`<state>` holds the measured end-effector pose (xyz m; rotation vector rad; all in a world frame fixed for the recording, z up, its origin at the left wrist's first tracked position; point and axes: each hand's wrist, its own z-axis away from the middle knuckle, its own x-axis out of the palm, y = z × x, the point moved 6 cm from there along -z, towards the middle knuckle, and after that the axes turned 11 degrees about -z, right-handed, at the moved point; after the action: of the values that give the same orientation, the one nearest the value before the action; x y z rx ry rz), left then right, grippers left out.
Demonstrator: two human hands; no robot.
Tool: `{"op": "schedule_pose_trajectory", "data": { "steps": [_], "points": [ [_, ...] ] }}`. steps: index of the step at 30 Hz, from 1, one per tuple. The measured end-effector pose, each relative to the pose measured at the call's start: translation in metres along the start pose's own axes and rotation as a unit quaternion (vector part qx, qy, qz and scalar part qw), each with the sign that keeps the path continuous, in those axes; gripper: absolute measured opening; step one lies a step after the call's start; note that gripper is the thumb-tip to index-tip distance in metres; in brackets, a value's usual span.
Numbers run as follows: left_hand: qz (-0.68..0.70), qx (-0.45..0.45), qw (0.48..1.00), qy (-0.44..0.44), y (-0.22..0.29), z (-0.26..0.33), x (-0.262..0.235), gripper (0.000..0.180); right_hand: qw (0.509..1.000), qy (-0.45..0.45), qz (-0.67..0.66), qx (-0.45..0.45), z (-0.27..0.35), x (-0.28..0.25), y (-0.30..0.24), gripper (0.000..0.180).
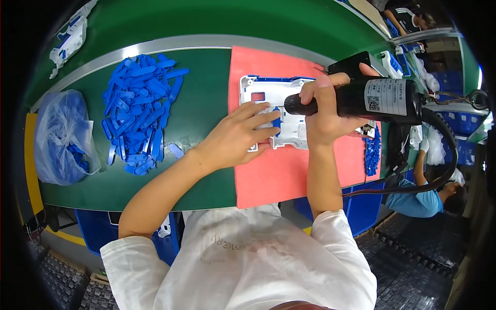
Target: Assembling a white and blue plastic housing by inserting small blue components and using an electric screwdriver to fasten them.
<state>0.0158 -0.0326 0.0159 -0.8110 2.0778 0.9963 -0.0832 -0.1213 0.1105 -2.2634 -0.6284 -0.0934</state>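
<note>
A white plastic panel with blue edging [268, 90] lies on a pink mat [281, 170] on the green bench. My left hand [240, 134] presses flat on the panel's near left part, fingers beside a small blue strip [277, 121] set on it. My right hand [323, 111] grips a black electric screwdriver [372, 98] with a white label, its tip pointing down at the blue strip on the panel.
A heap of several blue plastic strips [139, 108] lies left of the mat. A clear bag of blue parts [62, 137] sits at far left. Small blue pieces [372, 152] lie at the mat's right edge. Another person [421, 199] sits low at right. Blue crates stand under the bench.
</note>
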Motion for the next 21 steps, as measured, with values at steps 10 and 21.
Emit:
{"op": "schedule_pose_trajectory", "data": {
  "steps": [10, 21],
  "points": [
    [0.002, 0.000, 1.000, 0.007, 0.000, -0.001, 0.001, 0.039, 0.999, -0.028, 0.027, -0.001, 0.003, 0.002, 0.004, 0.056],
    [-0.009, 0.000, 1.000, 0.019, -0.001, -0.001, 0.003, 0.033, 0.998, -0.061, 0.029, 0.013, 0.003, 0.004, 0.011, 0.051]
  ]
}}
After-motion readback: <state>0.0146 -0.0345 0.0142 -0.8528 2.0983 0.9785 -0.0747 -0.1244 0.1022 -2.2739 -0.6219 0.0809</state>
